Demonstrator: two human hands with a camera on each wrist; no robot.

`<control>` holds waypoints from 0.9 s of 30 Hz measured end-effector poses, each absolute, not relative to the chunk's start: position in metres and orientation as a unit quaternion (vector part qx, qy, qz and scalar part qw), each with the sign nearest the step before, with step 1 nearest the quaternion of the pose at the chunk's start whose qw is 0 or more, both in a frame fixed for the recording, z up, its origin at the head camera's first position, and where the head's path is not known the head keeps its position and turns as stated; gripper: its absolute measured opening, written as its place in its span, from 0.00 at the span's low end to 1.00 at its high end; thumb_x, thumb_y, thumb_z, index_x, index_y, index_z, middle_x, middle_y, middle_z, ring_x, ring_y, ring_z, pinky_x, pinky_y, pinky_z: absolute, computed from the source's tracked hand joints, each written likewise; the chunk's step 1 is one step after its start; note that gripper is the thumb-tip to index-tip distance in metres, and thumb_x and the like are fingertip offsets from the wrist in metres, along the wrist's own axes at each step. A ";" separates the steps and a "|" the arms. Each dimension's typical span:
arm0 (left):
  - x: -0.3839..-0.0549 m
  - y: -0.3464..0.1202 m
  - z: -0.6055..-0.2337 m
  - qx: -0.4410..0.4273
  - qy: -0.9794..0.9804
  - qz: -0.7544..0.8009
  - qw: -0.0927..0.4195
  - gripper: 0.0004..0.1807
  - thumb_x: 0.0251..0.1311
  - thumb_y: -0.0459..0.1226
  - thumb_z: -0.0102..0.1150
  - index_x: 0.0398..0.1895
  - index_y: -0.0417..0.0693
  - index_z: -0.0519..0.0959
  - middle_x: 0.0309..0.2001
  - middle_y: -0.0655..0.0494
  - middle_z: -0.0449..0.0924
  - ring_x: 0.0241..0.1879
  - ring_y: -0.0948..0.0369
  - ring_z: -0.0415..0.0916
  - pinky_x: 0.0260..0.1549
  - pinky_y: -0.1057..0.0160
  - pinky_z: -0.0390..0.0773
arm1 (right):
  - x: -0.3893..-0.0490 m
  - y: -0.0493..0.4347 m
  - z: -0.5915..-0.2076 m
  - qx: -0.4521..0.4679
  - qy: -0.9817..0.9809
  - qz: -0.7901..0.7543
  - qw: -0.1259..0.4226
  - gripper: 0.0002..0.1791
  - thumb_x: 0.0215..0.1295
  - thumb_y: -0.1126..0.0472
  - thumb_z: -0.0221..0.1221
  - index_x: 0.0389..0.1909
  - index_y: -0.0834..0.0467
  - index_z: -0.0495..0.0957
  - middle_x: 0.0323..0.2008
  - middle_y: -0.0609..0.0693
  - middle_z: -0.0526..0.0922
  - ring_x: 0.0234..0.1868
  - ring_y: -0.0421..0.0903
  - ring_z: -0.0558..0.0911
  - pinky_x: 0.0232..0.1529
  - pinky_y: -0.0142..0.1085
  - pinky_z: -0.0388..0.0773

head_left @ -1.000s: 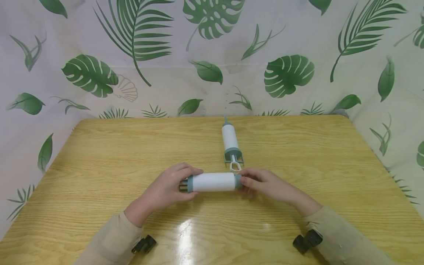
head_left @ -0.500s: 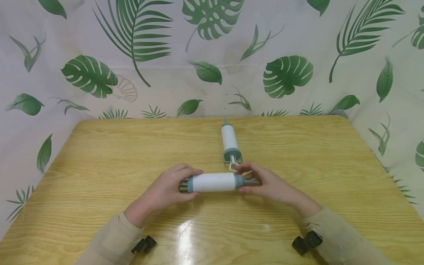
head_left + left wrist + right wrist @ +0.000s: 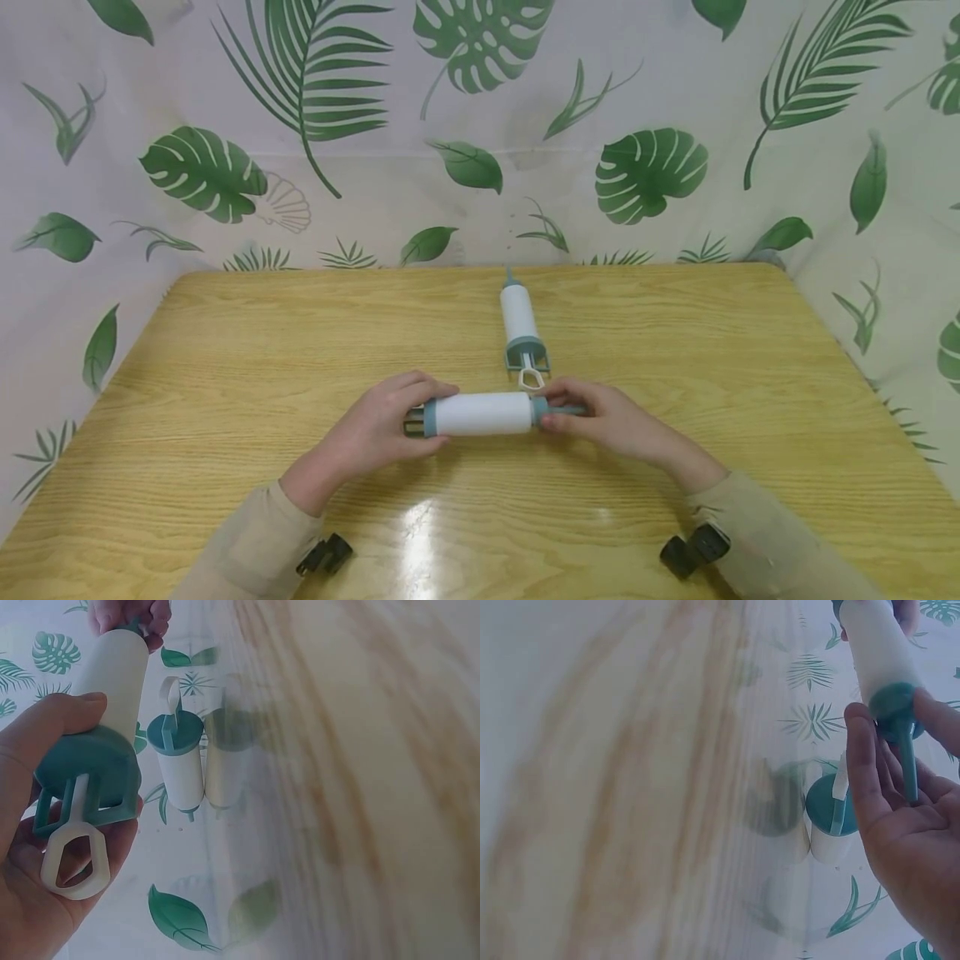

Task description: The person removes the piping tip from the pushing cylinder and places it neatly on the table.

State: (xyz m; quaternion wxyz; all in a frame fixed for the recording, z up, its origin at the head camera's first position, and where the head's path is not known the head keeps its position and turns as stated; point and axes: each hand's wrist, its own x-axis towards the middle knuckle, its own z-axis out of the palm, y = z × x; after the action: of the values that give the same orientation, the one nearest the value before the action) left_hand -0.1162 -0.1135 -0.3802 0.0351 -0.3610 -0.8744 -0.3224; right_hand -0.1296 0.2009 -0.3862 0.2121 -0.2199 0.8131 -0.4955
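A large syringe (image 3: 483, 414) with a white barrel and blue-green ends lies crosswise between the two hands. Round its flange end, the left hand (image 3: 382, 423) grips with thumb and fingers; the white loop handle (image 3: 56, 862) of its plunger shows below the palm in the left wrist view. At the other end the right hand (image 3: 600, 417) pinches the blue-green nozzle cap (image 3: 894, 701) between thumb and fingertips. The thin nozzle (image 3: 907, 761) points back toward the right palm. Just beyond the right fingertips lies a second, similar syringe (image 3: 519, 313), its loop handle toward the person.
Both syringes are at the wooden table (image 3: 262, 350), the second one pointing toward the far edge. Behind the table hangs a leaf-patterned cloth (image 3: 360, 192). A black device (image 3: 696, 550) sits at each sleeve cuff.
The right fingers, first closed over the cap and nozzle, loosened and spread, then closed on the cap again. The left hand and both syringes stay in place.
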 end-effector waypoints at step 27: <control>-0.118 -0.129 -0.382 -0.314 -0.906 -0.285 -0.013 0.29 0.48 0.41 0.74 0.55 0.45 0.78 0.49 0.54 0.78 0.46 0.58 0.74 0.42 0.59 0.78 | -0.132 0.203 -0.388 -0.236 0.811 -0.498 0.197 0.21 0.63 0.60 0.63 0.55 0.64 0.72 0.45 0.54 0.81 0.48 0.49 0.80 0.47 0.36 0.78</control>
State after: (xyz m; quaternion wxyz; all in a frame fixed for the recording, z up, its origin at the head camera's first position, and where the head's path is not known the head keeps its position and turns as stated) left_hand -0.1181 -0.1291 -0.3817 -0.0126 -0.3144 -0.9056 -0.2845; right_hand -0.1321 0.2030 -0.3881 0.1966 -0.2355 0.8110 -0.4982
